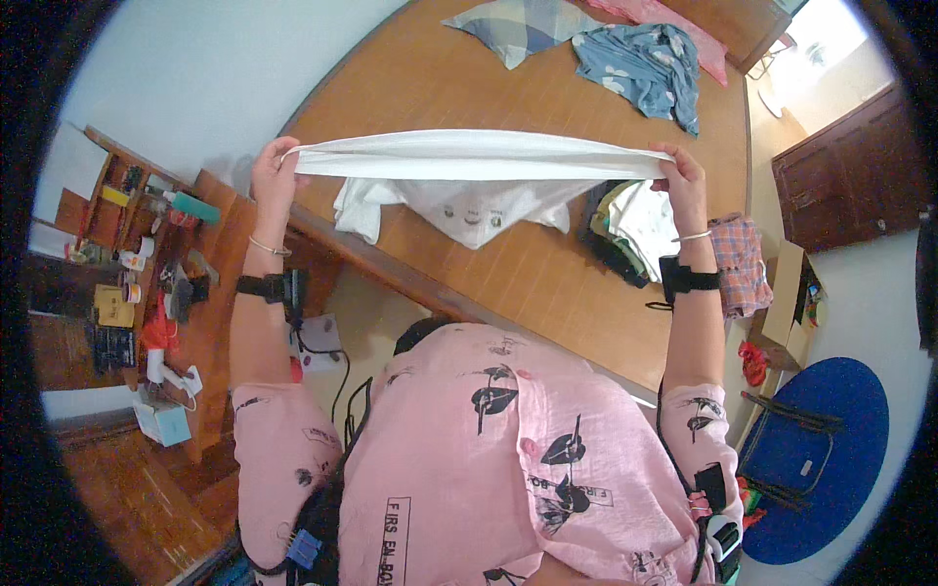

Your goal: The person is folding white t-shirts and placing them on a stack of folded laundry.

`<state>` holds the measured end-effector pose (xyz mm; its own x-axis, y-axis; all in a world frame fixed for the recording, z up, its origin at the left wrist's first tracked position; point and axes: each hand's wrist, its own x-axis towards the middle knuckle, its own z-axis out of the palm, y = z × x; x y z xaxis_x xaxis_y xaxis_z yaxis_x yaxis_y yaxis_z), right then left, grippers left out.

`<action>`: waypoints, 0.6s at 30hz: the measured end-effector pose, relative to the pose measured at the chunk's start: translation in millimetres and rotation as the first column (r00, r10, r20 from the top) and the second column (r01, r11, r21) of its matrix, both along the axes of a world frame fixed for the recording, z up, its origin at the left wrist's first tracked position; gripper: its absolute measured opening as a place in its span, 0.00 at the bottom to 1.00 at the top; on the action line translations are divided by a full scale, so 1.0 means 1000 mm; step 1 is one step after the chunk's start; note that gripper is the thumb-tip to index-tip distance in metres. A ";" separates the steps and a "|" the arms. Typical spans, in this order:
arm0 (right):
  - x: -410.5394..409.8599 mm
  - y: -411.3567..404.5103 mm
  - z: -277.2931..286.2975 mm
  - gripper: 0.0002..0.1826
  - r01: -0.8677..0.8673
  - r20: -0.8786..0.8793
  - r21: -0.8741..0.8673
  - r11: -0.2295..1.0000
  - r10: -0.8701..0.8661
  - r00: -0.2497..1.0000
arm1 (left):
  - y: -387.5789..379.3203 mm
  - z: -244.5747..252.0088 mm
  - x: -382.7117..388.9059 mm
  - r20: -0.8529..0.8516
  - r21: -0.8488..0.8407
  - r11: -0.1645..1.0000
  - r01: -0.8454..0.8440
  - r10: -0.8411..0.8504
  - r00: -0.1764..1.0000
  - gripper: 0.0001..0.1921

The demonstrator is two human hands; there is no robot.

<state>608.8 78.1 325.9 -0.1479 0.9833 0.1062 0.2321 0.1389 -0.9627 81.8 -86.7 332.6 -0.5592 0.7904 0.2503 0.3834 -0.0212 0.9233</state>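
Observation:
A white knit garment (pixel 484 165), probably a T-shirt, is stretched wide between my two hands by its hem. My left hand (pixel 275 168) pinches one end of the hem, and my right hand (pixel 683 176) grips the other. Below the taut edge the rest of the cloth hangs toward the wooden bed board (pixel 498 286), narrowing to a point with small dark prints. White sleeve-like parts stick out on both sides of it. Beside my right forearm is a stack of folded clothes (pixel 637 223), white on top with green and dark layers.
A folded plaid shirt (pixel 740 264) lies past my right forearm. At the board's far end are a crumpled blue floral garment (pixel 645 69), a checked cloth (pixel 524 29) and a pink cloth (pixel 681 33). A cluttered wooden desk (pixel 198 315) stands left; a blue folding table (pixel 821 461) is right.

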 end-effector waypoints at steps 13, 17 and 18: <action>-0.024 -0.195 0.021 0.14 -0.550 0.478 0.046 0.834 0.465 0.745 | -0.061 -0.171 -0.020 0.915 0.278 0.959 -0.053 -0.247 0.319 0.10; -0.028 -0.176 0.012 0.17 -0.607 0.668 0.041 0.793 0.431 0.607 | -0.016 -0.163 0.050 0.751 0.094 0.992 -0.089 -0.011 0.660 0.12; -0.033 -0.168 0.010 0.17 -0.609 0.639 0.127 0.783 0.405 0.654 | -0.008 -0.149 0.066 0.725 0.091 0.996 -0.014 -0.056 0.687 0.13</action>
<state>575.7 -89.9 336.4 -0.7434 0.6595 0.1111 0.4992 0.6577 -0.5641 147.7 -94.5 183.9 -0.5772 0.8003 -0.1624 -0.4077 -0.1101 0.9065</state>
